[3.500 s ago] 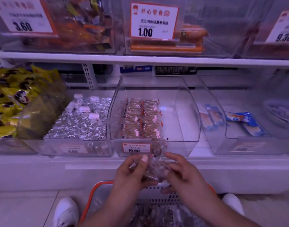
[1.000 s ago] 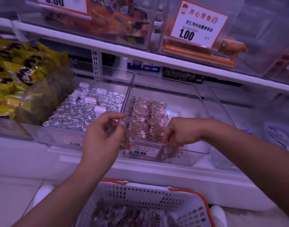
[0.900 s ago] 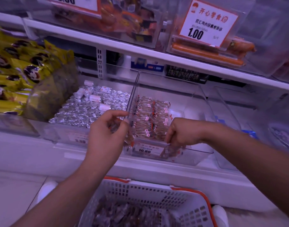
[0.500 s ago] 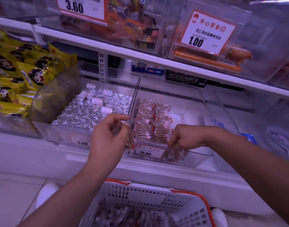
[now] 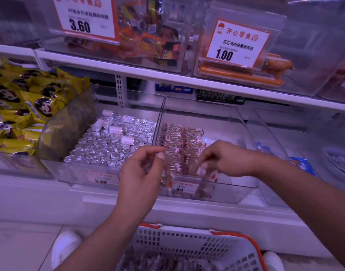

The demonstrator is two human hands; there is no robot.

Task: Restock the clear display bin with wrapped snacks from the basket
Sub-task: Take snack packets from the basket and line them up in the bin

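On the shelf (image 5: 167, 204), snacks (image 5: 182, 145) are pinched over the clear bin (image 5: 244, 189) by the left hand (image 5: 140, 173) and right hand (image 5: 224, 159); foil sweets (image 5: 109, 145) are crowded beside it.

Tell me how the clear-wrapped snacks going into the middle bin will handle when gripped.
The wrapped snacks look small and thin, so probably light. Their glossy clear film likely feels slippery and crinkly. The left hand holds a bunch at once, so they seem to stack flat, not roll.

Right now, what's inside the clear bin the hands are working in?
The clear bin holds two neat rows of wrapped snacks on its left side; the right side shows bare floor. The left hand and right hand cover the front packets, so the count there is hidden.
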